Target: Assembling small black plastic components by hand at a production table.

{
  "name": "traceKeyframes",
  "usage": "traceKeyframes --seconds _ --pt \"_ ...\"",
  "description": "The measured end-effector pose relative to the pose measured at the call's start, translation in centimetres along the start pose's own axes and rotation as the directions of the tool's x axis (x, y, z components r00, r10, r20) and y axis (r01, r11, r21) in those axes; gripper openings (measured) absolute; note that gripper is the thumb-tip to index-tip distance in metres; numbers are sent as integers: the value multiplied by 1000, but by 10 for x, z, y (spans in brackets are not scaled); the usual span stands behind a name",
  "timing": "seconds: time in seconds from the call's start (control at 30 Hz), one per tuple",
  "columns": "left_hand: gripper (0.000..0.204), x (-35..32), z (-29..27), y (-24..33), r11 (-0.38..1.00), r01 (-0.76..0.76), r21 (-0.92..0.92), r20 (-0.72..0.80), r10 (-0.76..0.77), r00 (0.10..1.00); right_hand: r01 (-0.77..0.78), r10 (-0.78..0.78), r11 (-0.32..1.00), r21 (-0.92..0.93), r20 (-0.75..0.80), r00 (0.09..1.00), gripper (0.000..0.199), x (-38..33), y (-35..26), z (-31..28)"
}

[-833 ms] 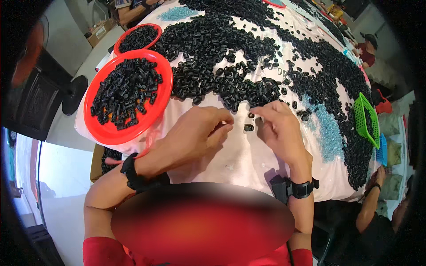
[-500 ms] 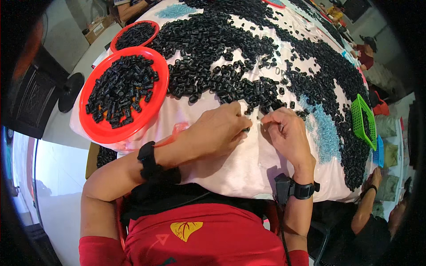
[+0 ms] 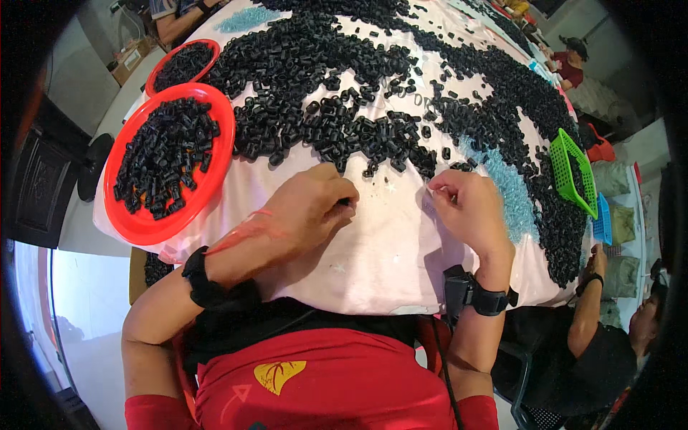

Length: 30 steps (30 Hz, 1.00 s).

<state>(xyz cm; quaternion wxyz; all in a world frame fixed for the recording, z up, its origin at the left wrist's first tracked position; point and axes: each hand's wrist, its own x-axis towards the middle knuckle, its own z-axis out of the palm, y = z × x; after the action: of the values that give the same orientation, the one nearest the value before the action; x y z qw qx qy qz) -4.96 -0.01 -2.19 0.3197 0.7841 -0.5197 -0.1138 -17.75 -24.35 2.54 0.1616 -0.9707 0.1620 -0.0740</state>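
My left hand is closed above the pink cloth, its fingers curled round a small black plastic part that shows only as a dark end. To its right, my right hand holds thumb and forefinger together in a pinch; whatever is between them is too small to make out. Both hands are just on my side of a wide heap of loose black plastic parts. A spread of small clear-blue pieces lies right of my right hand.
On the left, a large red tray holds black parts, with a smaller red tray behind it. A green basket and a blue basket stand at the right edge. Other people sit round the table, one person at my right.
The gap between my hands has widened, my left hand shifting left and my right hand drawing slightly right, off the heap's edge. The whole view has shifted a little.
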Motion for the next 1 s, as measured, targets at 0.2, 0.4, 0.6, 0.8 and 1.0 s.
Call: traceKeyframes --seconds 0.2,0.4,0.6,0.8,1.0 --pt "23 -14 -19 10 515 355 -780 192 -342 920 50 -56 998 46 124 991 11 0 -5 -1" --pt "22 -21 -12 9 370 195 -908 101 -258 961 99 -137 883 458 51 989 11 1 -34 9" --pt "23 -27 -9 4 358 182 -916 90 -260 961 285 -285 754 592 -96 954 17 -5 -64 16" --pt "19 -25 -2 8 424 88 -901 -22 -247 969 196 -188 673 713 -92 978 17 -8 -73 23" --pt "24 -27 -3 6 404 144 -903 43 -249 968 380 -374 681 626 -148 915 16 -4 -77 30"
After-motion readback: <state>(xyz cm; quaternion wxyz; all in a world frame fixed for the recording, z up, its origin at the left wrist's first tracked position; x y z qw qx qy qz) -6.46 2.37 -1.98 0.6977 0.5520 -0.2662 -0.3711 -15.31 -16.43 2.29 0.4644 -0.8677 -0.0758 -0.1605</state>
